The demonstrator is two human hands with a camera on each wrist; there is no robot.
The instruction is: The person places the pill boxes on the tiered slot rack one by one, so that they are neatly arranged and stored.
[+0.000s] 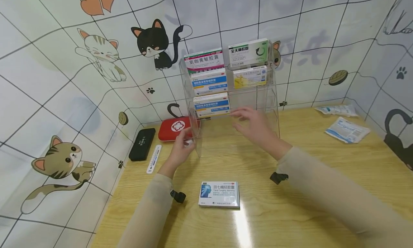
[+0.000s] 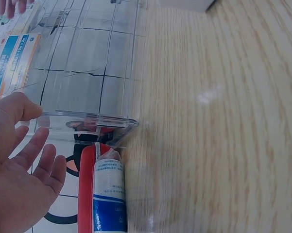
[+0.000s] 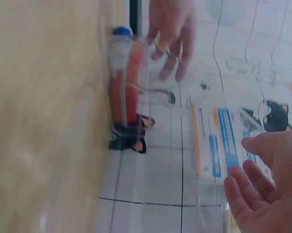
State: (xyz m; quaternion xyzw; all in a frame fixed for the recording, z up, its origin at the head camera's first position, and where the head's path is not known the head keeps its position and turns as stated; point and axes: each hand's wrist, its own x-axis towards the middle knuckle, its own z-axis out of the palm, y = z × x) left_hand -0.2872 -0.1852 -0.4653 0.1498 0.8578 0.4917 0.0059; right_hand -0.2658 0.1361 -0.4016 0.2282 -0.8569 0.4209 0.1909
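A clear plastic display rack (image 1: 237, 130) stands against the wall, with medicine boxes on its tiers. My left hand (image 1: 179, 150) is at its left side panel, thumb and index finger on either side of the clear edge (image 2: 90, 116). My right hand (image 1: 255, 128) is in front of the rack, fingers loosely bent and nothing in them. Its fingertips are close to the right end of the lowest blue-and-white capsule box (image 1: 212, 106). A matching box (image 1: 210, 84) sits one tier higher. On the table between my forearms lies a white medicine box (image 1: 219, 195) with a blue head picture.
Left of the rack are a red zip case (image 1: 167, 129), a black case (image 1: 142, 144) and a white thermometer card (image 1: 154, 159). A white-and-blue tube (image 2: 109, 194) lies beside the red case. Two plastic packets, one a white mask packet (image 1: 346, 130), lie at the right.
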